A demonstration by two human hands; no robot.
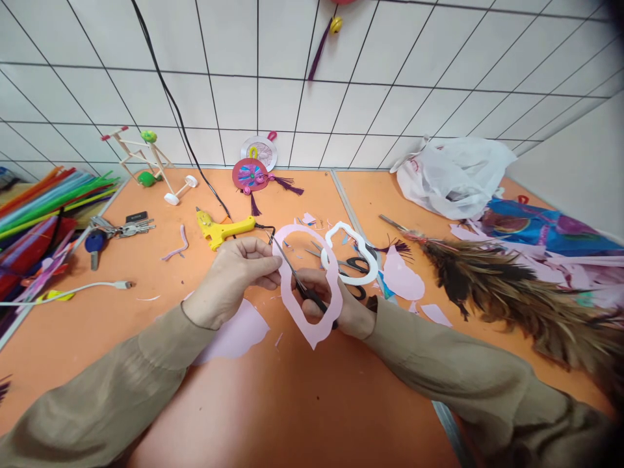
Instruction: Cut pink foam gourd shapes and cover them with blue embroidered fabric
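My left hand (237,276) pinches the left edge of a pink paper frame (320,336), a closed ring with a pointed lower tip and a large opening. Behind that ring, my right hand (348,311) grips a pair of scissors (287,258) by its dark handles. The blades slant up to the left and meet the ring's upper left edge; whether they are parted is hard to see. Just right of the ring lies a white wavy-edged frame (373,265), with another pair of scissors (358,264) partly under it. Pink paper (238,331) rests below my left wrist.
A yellow glue gun (227,229) with a black cord lies behind my left hand. Keys (124,227) and a white cable (97,285) are at left. Pink scraps (402,276), a brown feather bunch (487,279) and a white plastic bag (451,175) are at right. Round tasselled ornaments (251,174) stand by the wall.
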